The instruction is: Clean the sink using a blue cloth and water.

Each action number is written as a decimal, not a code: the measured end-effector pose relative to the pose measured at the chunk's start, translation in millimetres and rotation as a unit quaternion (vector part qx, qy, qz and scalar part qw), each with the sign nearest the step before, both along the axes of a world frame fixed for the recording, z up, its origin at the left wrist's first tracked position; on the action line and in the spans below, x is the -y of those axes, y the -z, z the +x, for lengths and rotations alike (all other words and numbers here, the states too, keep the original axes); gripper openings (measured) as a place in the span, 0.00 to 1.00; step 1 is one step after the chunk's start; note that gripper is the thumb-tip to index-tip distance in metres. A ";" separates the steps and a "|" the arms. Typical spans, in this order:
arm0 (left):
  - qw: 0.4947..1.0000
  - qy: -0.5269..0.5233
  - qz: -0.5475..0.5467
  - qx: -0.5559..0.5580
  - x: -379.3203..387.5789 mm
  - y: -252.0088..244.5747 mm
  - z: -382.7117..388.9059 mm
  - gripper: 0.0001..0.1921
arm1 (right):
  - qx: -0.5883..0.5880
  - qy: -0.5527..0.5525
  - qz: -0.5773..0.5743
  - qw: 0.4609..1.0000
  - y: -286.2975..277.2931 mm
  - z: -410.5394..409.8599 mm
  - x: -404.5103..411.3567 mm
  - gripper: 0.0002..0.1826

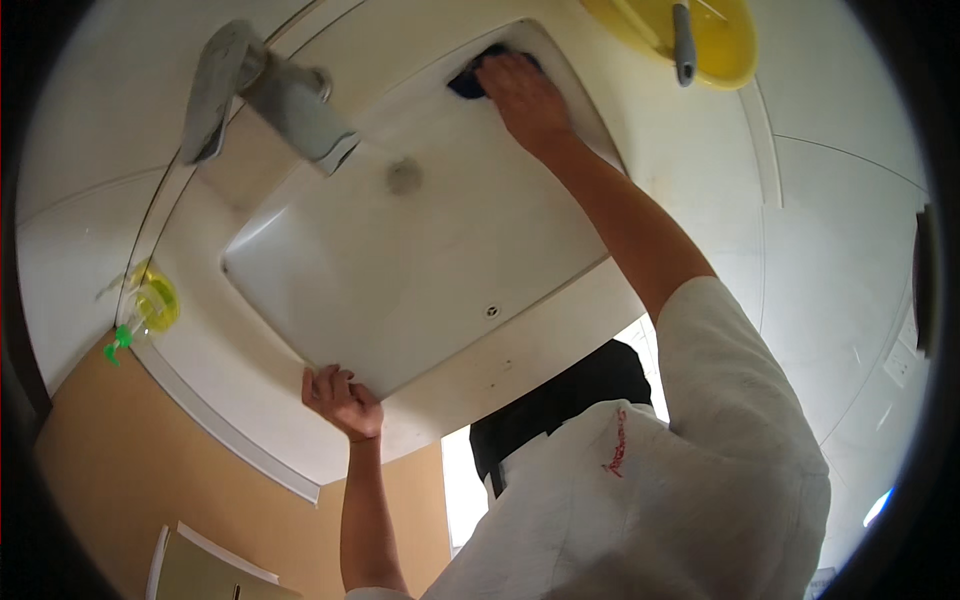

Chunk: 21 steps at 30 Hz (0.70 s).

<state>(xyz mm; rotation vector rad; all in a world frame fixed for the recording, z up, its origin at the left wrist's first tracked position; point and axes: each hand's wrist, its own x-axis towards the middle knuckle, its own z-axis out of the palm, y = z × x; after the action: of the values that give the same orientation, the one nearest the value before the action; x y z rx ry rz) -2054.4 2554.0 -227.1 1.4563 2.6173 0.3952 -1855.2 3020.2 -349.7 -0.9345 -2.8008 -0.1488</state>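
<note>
My right hand (525,101) presses a dark blue cloth (468,82) against the wall of a white washbasin (360,292), near its far right corner. Most of the cloth is hidden under the palm and fingers. At the basin's near left corner, my left hand (345,401) rests on the rim with its fingers bent and apart, holding nothing. A chrome single-lever faucet (292,109) leans over the basin from the back left. Below its spout lies the round drain (404,175). A small overflow hole (491,311) sits in the near wall.
A yellow plastic basin (731,49) stands at the far right, with a grey-handled tool (683,45) across its rim. On the left counter end is a pump bottle (154,300) of yellow liquid with a green nozzle. Tiled wall (832,112) borders the right side.
</note>
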 end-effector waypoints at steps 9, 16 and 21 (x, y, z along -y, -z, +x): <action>0.999 -0.018 0.023 0.017 -8.2 -4.7 2.5 0.09 | -0.138 0.368 -0.181 0.902 56.9 -181.4 141.2 0.44; 0.999 -0.033 0.028 0.020 -1.9 -0.6 1.8 0.09 | -0.164 0.021 -0.332 0.929 3.5 -208.5 262.0 0.34; 0.999 -0.028 0.029 0.014 0.7 -2.4 0.1 0.09 | -0.065 -0.156 -0.448 0.878 -28.0 -152.4 260.9 0.27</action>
<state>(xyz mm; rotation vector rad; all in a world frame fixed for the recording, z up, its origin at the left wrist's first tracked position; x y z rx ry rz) -2054.3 2553.3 -224.6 1.3868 2.6507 0.4976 -2007.6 2759.3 -321.7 -0.5439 -2.7900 1.2920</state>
